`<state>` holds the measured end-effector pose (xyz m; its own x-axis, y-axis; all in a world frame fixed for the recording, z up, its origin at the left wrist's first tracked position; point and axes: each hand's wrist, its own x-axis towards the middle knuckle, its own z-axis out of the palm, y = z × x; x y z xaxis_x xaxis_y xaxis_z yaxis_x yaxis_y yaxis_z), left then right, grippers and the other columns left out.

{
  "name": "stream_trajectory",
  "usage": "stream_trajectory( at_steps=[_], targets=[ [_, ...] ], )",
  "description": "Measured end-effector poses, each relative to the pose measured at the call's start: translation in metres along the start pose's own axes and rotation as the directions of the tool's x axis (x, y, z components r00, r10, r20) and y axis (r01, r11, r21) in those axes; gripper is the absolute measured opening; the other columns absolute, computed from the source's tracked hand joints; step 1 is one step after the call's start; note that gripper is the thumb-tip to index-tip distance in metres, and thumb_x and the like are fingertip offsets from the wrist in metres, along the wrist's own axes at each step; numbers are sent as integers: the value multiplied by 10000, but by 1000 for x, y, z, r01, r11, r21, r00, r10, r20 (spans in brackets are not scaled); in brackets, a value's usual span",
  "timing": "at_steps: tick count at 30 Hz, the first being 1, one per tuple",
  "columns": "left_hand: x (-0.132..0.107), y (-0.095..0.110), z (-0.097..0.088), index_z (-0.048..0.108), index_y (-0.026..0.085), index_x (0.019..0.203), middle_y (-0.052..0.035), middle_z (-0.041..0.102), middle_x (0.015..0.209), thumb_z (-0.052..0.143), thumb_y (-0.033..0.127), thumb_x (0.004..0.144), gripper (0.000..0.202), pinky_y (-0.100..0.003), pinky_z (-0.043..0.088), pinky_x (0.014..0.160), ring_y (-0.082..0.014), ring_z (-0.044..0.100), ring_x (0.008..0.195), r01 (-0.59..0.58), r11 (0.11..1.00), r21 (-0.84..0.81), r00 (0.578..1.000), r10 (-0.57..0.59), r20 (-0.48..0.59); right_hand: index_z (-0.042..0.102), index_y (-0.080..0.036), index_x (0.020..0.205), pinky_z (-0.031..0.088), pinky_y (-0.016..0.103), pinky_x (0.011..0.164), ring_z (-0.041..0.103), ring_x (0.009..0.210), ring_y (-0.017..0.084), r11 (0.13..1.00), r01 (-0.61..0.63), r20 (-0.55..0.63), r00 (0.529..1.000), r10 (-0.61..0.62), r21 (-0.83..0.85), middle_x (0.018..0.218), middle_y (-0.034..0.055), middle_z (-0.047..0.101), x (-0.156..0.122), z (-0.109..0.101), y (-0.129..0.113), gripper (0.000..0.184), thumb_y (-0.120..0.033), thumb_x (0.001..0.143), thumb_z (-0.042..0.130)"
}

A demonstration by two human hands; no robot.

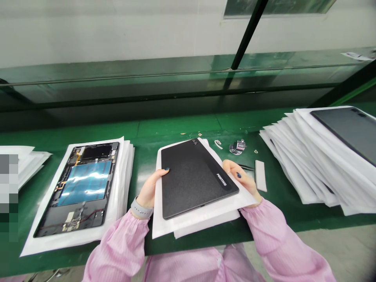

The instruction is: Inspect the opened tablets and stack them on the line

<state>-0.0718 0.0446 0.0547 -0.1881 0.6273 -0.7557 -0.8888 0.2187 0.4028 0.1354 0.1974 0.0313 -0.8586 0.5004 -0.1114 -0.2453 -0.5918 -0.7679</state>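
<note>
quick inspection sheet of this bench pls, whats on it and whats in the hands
surface: green workbench, small specks near its back edge
job's things: black Positivo tablet, back up, over a white foam sheet
clutter: opened tablet on a white foam stack; chrome tally counter; tweezers; white strip; small curved white pieces; larger foam stack under a dark tablet
hands: left hand and right hand hold the black Positivo tablet's side edges
cables: thin wires inside the opened tablet
surroundings: glass panel behind the bench, dark upright bar
</note>
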Motion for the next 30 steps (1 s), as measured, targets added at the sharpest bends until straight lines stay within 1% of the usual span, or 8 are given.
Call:
stream_trajectory(
  at_steps=[7, 11, 14, 18, 21, 23, 26, 30],
  targets=[
    [2, -1, -4, 700, 95, 764, -104, 739, 609, 444, 152, 921, 306, -275, 588, 496, -196, 689, 471, -17, 1000, 12, 1000, 17, -10, 533, -218, 760, 435, 222, 475, 539, 509, 129, 998, 6, -32, 999, -8, -64, 634, -29, 588, 2, 2, -2, 417, -488, 665, 835],
    [3, -2, -7, 710, 92, 791, -97, 731, 601, 502, 176, 878, 240, -272, 581, 496, -197, 687, 482, -16, 999, 44, 1000, 16, -2, 536, -239, 865, 454, 214, 499, 534, 513, 120, 997, -19, -183, 983, 5, -77, 621, -68, 545, 9, 5, -3, 310, -408, 755, 771],
    [6, -6, -9, 706, 129, 778, -59, 744, 637, 688, 187, 743, 70, -266, 585, 551, -202, 712, 557, -133, 988, 79, 991, 132, 17, 587, -248, 1035, 486, 224, 547, 603, 589, 136, 990, -66, -240, 970, 33, -128, 731, -44, 644, 12, 5, -3, 269, -409, 852, 701],
    [4, -12, -5, 715, 160, 803, -28, 759, 687, 901, 309, 546, 350, -295, 590, 642, -254, 743, 723, -423, 892, 159, 906, 413, 94, 426, -272, 1419, 546, 286, 652, 705, 714, 195, 973, -155, -216, 970, 116, -170, 969, 7, 741, 14, -1, -1, 750, -312, 761, 784],
    [-8, -18, 5, 725, 166, 893, -67, 791, 850, 886, 532, 560, 520, -363, 587, 758, -316, 734, 903, -531, 823, 203, 848, 515, 129, 243, -279, 1534, 568, 340, 777, 739, 836, 225, 983, -169, -128, 979, 158, -78, 1082, 42, 749, 15, -3, 3, 981, -222, 726, 796],
    [-20, -24, 13, 736, 169, 938, -88, 788, 1011, 845, 588, 609, 543, -381, 553, 877, -339, 690, 1054, -589, 767, 256, 807, 575, 136, 270, -276, 1533, 567, 337, 817, 742, 879, 216, 986, -165, -51, 985, 164, -15, 1114, 54, 749, 14, -1, 6, 961, -183, 732, 791],
    [-36, -37, 23, 759, 193, 983, -65, 772, 1112, 788, 584, 707, 479, -326, 493, 967, -314, 627, 1172, -652, 648, 394, 744, 648, 166, 440, -271, 1448, 566, 316, 841, 742, 901, 195, 986, -157, 55, 987, 154, 56, 1112, 45, 754, 12, 4, 9, 817, -144, 723, 793],
    [-46, -51, 29, 753, 231, 1060, -43, 764, 1140, 717, 591, 781, 458, -310, 487, 962, -297, 617, 1181, -672, 595, 440, 725, 650, 227, 610, -206, 1272, 563, 288, 849, 741, 915, 186, 988, -135, 137, 983, 125, 71, 1058, 53, 767, 11, 8, 9, 575, -151, 732, 799]
  ],
)
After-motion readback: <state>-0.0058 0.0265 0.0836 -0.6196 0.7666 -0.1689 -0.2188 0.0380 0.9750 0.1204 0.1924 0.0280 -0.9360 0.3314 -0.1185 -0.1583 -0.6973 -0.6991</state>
